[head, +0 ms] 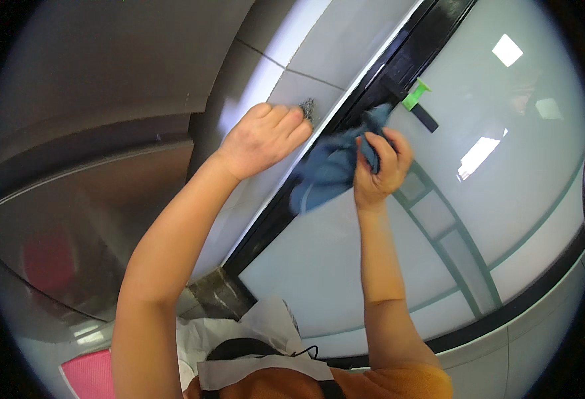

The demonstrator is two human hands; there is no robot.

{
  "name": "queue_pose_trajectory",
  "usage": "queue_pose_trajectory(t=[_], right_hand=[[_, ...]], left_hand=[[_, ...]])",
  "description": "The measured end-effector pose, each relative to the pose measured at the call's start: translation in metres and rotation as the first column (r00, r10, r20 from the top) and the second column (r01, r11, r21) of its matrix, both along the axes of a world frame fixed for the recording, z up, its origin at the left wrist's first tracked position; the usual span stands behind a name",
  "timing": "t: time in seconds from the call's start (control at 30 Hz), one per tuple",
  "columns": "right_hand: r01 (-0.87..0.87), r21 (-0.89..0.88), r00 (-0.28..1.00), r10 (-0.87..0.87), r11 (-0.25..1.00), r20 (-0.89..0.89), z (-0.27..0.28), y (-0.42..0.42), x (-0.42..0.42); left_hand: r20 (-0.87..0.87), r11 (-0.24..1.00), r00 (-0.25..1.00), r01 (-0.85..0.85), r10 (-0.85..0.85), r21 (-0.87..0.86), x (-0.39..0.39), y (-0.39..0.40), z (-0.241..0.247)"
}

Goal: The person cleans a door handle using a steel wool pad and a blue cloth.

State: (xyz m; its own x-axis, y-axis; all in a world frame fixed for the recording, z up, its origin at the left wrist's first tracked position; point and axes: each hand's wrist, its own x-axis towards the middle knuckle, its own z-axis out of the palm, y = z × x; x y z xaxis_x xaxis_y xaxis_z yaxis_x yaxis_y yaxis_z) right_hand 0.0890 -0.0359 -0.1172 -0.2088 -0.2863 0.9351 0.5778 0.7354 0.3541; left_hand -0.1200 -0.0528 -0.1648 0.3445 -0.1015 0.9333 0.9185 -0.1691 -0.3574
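My left hand (270,137) is closed on a metal scouring pad (307,108), part of which sticks out past the fingers over the grey wall tiles. Between thumb and fingers my right hand (383,164) pinches a blue cloth (327,167), which hangs down to the left, somewhat blurred, over the black door frame (277,209). A frosted glass panel (447,174) with green-grey bands lies behind and beside my right hand. Just above that hand, a bright green clip or knob (416,95) sits on a black handle-like bar (424,118) at the frame.
At the left stands a large dark glossy appliance or cabinet (123,199), its edge near my left forearm. Grey wall tiles (317,45) run beside the white trim. Low at the left is a pink ribbed item (90,374). A brown marbled block (220,294) meets the frame's lower corner.
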Motion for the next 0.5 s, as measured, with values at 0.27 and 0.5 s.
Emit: queue_pose_trajectory(t=[0.27,0.5], right_hand=[[0.592,-0.16,0.634,-0.334,0.79,0.698,-0.08,0.037,0.003],[0.517,-0.24,0.289,0.096,0.822,0.952,-0.293,0.063,0.045]], left_hand=[[0.011,1.0,1.0,0.002,-0.002,0.01,-0.005,-0.005,0.001],[0.007,0.999,1.0,-0.007,0.007,0.033,0.001,0.001,0.0]])
